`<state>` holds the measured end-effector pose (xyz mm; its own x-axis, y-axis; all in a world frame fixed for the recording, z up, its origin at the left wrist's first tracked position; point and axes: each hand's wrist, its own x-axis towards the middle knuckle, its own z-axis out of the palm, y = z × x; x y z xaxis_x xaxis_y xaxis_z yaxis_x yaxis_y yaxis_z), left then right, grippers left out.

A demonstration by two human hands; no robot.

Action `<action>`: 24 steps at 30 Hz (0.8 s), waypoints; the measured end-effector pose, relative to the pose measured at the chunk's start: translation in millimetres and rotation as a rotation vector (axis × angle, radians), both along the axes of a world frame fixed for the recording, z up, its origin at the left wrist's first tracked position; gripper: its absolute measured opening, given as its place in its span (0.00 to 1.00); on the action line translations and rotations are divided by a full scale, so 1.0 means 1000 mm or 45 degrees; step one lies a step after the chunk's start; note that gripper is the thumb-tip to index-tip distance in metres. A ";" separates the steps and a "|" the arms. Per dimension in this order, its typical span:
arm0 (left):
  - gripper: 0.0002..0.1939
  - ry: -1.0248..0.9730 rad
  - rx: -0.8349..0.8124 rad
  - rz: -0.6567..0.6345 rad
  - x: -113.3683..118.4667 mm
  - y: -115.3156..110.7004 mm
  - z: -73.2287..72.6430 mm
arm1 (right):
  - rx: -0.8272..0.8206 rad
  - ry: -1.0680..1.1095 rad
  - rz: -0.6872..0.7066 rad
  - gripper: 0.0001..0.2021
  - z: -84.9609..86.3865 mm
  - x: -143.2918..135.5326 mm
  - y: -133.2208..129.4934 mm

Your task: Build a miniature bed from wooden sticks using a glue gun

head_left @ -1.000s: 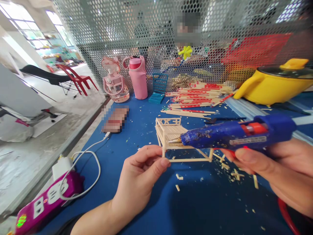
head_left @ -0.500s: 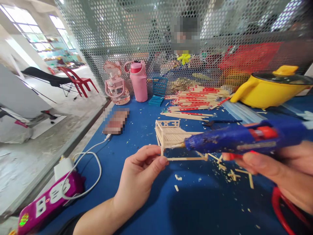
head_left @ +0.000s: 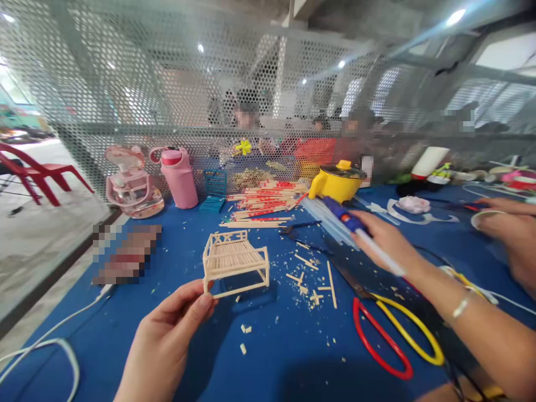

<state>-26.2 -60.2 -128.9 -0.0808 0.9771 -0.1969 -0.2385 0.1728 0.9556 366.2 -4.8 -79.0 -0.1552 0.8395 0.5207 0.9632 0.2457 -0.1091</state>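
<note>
The left hand (head_left: 167,329) pinches the lower end of the near left leg of a small stick-built bed frame (head_left: 237,254) between thumb and fingertips. The frame is left of the tabletop's (head_left: 251,368) middle, well in from the left edge; whether its other legs touch the surface cannot be told. The right hand (head_left: 387,240) is closed around a blue glue gun (head_left: 345,216), though some fingers are hidden. A pale stick juts from the gun's rear end, back toward the wrist.

The gun's front lies over or just beside the translucent glue sticks (head_left: 330,220), near the yellow pot (head_left: 339,184). Between frame and right hand is a wide gap strewn with wood offcuts (head_left: 304,285). Scissors (head_left: 363,292) lie nearer the front, on the right hand's side, with red and yellow handles spread below the forearm.

Along the far edge, a perforated screen (head_left: 167,95) closes off the tabletop. Before it stand a clear pink bottle (head_left: 138,198) near the far left corner, a pink flask (head_left: 180,178) and a little teal chair (head_left: 214,192), then a pile of wooden sticks (head_left: 268,201) behind the frame. A pixelated phone (head_left: 132,254) lies by the left edge, its white cable (head_left: 77,314) trailing frontward. At the right, another person's hand (head_left: 508,234) reaches in over the tabletop.
</note>
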 end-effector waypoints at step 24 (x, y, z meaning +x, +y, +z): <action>0.14 -0.113 0.188 0.028 0.005 0.004 0.004 | -0.828 0.023 0.616 0.11 -0.052 -0.192 -0.063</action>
<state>-21.5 -55.8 -124.4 -0.0912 0.9941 -0.0584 -0.3256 0.0256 0.9452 174.1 -68.1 -131.0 -0.5749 0.8171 -0.0427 0.7631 0.5167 -0.3882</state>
